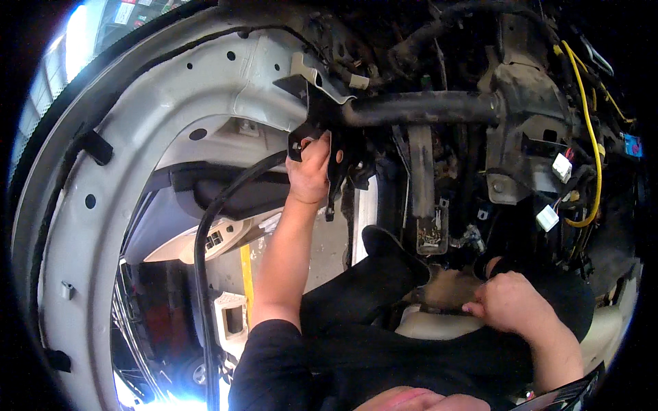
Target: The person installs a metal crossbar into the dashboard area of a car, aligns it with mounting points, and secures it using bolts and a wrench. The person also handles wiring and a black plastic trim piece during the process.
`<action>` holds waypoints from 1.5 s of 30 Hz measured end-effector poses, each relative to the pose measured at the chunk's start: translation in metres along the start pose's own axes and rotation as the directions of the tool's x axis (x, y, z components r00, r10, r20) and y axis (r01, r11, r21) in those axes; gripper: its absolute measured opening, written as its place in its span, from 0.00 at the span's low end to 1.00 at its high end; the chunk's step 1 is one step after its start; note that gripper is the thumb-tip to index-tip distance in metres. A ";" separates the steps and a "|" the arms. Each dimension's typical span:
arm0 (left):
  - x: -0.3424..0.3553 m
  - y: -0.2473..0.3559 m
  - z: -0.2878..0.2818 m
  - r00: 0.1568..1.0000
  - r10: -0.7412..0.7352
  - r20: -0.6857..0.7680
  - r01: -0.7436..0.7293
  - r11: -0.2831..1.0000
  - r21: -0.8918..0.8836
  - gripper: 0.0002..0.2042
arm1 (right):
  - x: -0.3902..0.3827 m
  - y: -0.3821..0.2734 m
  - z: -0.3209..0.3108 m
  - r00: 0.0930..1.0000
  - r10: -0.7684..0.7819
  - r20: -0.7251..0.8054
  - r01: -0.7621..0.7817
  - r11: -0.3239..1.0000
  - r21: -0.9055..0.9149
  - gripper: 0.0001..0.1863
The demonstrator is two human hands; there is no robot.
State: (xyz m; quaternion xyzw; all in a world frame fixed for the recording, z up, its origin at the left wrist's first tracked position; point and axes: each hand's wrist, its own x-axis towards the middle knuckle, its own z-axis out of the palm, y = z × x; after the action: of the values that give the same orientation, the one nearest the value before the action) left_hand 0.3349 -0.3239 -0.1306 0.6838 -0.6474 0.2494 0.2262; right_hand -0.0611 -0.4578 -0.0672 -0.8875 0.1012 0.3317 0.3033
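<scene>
My left hand (312, 170) reaches up to a black metal bracket (336, 161) at the left end of a dark cross beam (425, 108). Its fingers are curled inside the bracket, beside a small bright round part. What they pinch there, if anything, is hidden. Over my bent leg on the right, my right hand (513, 301) is closed in a loose fist. Its palm faces away, so I cannot make out what it holds. A small open tray (432, 236) with several small metal fasteners sits under the beam, between the two hands.
The silver door frame (137, 130) curves along the left, with a black seal strip (201, 253) hanging loose. Beyond it stands an open door (205, 240). To the right hang a yellow cable (595, 151) and white connectors (547, 218). A beige seat (439, 325) lies beneath me.
</scene>
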 end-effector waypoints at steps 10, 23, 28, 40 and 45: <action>-0.005 0.000 0.010 0.996 -0.078 -0.049 0.077 0.997 -0.023 0.21 | -0.002 0.003 0.002 1.000 -0.021 -0.023 0.021 1.000 -0.004 0.23; -0.010 -0.009 0.012 1.000 -0.007 0.010 0.007 0.999 -0.041 0.15 | -0.003 -0.003 0.000 1.000 0.017 0.003 -0.017 1.000 -0.016 0.23; -0.017 -0.008 0.017 0.986 -0.160 0.040 0.164 0.972 -0.168 0.18 | -0.004 -0.005 -0.001 1.000 0.011 -0.005 -0.011 0.999 -0.032 0.23; -0.004 -0.005 0.012 0.996 0.073 -0.060 -0.075 0.997 -0.024 0.22 | -0.008 -0.004 0.001 0.999 -0.010 -0.033 0.010 1.000 -0.027 0.23; 0.001 0.003 -0.006 0.994 0.032 0.101 -0.025 0.997 -0.073 0.18 | -0.001 -0.006 0.005 0.999 0.035 0.020 -0.035 0.999 0.008 0.24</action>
State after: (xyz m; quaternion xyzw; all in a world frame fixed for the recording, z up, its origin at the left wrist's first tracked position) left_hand 0.3313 -0.3208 -0.1255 0.6777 -0.6765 0.1939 0.2134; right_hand -0.0622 -0.4499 -0.0666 -0.8810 0.1149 0.3453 0.3022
